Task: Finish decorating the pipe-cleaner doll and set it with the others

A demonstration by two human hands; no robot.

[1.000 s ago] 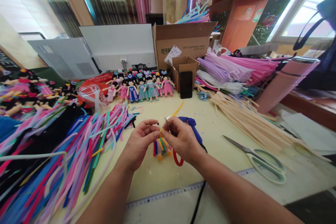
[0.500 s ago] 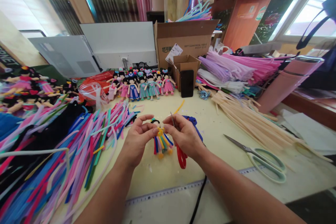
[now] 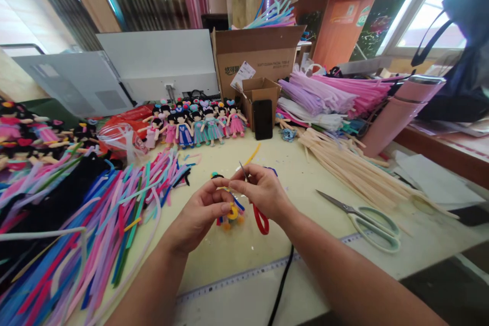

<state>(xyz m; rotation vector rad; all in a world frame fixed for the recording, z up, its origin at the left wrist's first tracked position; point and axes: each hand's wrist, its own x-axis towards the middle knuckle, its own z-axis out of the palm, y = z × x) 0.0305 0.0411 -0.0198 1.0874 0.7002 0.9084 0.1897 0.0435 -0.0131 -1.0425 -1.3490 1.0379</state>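
Note:
My left hand (image 3: 200, 211) pinches a small pipe-cleaner doll (image 3: 228, 212) with a black head and a skirt of blue, yellow and pink strands. My right hand (image 3: 262, 191) grips small red-handled scissors (image 3: 256, 210), whose thin metal tips point up near the doll's head, and its fingertips meet those of the left hand at the doll. Both hands hover just above the pale yellow table (image 3: 237, 254). A blue glue gun lies mostly hidden behind my right hand.
A heap of coloured pipe cleaners (image 3: 87, 224) fills the left. Finished dolls (image 3: 194, 125) stand in a row at the back beside a black phone (image 3: 263, 119) and cardboard boxes (image 3: 255, 58). Beige sticks (image 3: 355, 173) and large pale green scissors (image 3: 362, 216) lie to the right. A ruler (image 3: 244, 277) edges the table.
The hands shifted slightly left and down with the doll. The doll turned in my left hand, so its skirt sits lower and partly behind the fingers. The view swung a little right.

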